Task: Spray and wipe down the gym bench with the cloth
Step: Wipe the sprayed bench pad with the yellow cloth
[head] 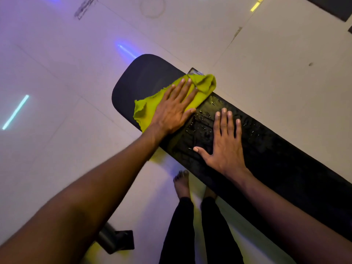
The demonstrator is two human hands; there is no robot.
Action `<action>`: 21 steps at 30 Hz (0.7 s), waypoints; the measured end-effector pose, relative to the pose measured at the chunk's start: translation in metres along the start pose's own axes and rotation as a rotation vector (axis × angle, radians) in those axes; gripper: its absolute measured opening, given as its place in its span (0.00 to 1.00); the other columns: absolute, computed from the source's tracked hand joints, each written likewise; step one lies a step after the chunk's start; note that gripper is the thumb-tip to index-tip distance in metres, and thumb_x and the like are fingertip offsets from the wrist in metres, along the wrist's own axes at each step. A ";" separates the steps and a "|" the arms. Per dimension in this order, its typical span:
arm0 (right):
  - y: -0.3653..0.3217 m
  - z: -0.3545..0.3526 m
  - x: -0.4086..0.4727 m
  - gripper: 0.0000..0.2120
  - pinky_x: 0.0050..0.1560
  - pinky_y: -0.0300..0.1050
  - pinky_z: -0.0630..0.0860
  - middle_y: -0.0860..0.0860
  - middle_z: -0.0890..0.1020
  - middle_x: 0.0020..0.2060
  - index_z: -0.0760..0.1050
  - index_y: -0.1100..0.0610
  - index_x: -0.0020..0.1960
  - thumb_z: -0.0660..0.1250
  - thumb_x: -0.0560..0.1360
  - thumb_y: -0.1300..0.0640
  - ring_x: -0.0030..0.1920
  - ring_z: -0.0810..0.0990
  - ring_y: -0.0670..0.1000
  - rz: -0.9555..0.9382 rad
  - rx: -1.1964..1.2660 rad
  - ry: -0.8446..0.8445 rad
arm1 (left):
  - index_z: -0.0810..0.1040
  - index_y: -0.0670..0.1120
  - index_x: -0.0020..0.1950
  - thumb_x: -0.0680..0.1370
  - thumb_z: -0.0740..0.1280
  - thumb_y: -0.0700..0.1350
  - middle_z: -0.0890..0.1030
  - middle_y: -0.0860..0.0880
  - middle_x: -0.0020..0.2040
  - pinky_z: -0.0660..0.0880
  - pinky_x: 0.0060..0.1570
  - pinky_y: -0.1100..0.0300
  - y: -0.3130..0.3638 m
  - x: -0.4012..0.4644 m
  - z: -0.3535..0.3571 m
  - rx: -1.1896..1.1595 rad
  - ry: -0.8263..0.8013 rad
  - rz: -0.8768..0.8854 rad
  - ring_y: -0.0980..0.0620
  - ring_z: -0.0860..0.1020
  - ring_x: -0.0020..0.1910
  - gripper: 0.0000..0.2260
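Left hand point(175, 109): flat and spread, palm down on the yellow-green cloth point(150, 109), pressing it onto the bench pad; nothing is pinched, the fingers lie straight and slightly apart.
Right hand point(224, 143): flat and spread, palm down straight on the bare pad, thumb out to the side; it holds nothing and lies just beside the left hand, not touching it or the cloth.
Cloth: crumpled and rough-edged, lying across the width of the pad near its rounded far end; one bunched corner reaches the pad's far edge, another hangs over the near edge.
Gym bench point(285, 164): long black padded top running diagonally from the upper middle to the lower right; the surface between and around both hands is wet.
Droplets point(202, 119): beads of liquid glint on the pad, thickest between the cloth and the right hand's fingertips.
Dry end: the rounded tip beyond the cloth looks matte, with no visible beads.
Floor point(57, 149): pale tiles reflecting coloured light strips.
Feet point(182, 184): bare, standing on the floor close against the bench's near side, below dark trouser legs.
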State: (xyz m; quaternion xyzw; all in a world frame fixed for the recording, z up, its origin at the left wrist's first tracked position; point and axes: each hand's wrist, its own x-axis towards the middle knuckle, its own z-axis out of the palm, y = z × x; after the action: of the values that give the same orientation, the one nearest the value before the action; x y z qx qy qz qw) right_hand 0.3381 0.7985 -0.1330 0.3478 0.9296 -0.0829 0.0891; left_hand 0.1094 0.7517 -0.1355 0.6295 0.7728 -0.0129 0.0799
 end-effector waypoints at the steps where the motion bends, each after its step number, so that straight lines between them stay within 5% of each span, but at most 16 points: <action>1: 0.002 0.001 -0.002 0.56 0.82 0.67 0.50 0.61 0.44 0.84 0.41 0.63 0.84 0.48 0.75 0.21 0.85 0.43 0.61 0.006 0.004 0.003 | 0.53 0.49 0.84 0.85 0.43 0.61 0.53 0.43 0.84 0.54 0.81 0.45 -0.007 0.000 0.000 0.013 0.006 -0.026 0.44 0.51 0.83 0.29; 7: 0.011 0.003 -0.019 0.56 0.82 0.67 0.51 0.61 0.43 0.84 0.41 0.63 0.84 0.49 0.75 0.22 0.85 0.42 0.60 0.059 0.012 -0.009 | 0.47 0.46 0.84 0.85 0.44 0.60 0.47 0.40 0.84 0.50 0.81 0.44 0.028 -0.074 0.016 -0.073 0.037 -0.401 0.42 0.45 0.84 0.31; 14: 0.011 0.008 -0.020 0.56 0.82 0.67 0.49 0.61 0.43 0.84 0.40 0.64 0.84 0.49 0.75 0.22 0.85 0.42 0.60 0.043 0.023 0.020 | 0.54 0.48 0.84 0.85 0.48 0.60 0.53 0.42 0.84 0.53 0.80 0.46 0.045 -0.008 -0.002 -0.060 -0.003 0.044 0.44 0.51 0.83 0.30; 21: 0.018 0.004 -0.028 0.56 0.83 0.66 0.50 0.61 0.43 0.84 0.40 0.63 0.84 0.49 0.75 0.22 0.85 0.42 0.60 0.054 0.029 0.004 | 0.50 0.47 0.84 0.85 0.48 0.59 0.49 0.43 0.84 0.49 0.82 0.46 0.021 -0.043 0.005 -0.075 0.050 -0.277 0.45 0.47 0.84 0.30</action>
State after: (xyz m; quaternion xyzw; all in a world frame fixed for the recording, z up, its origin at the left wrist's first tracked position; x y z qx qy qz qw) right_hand 0.3712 0.7934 -0.1322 0.3742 0.9188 -0.0931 0.0845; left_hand 0.1386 0.7139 -0.1328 0.5136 0.8538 0.0209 0.0818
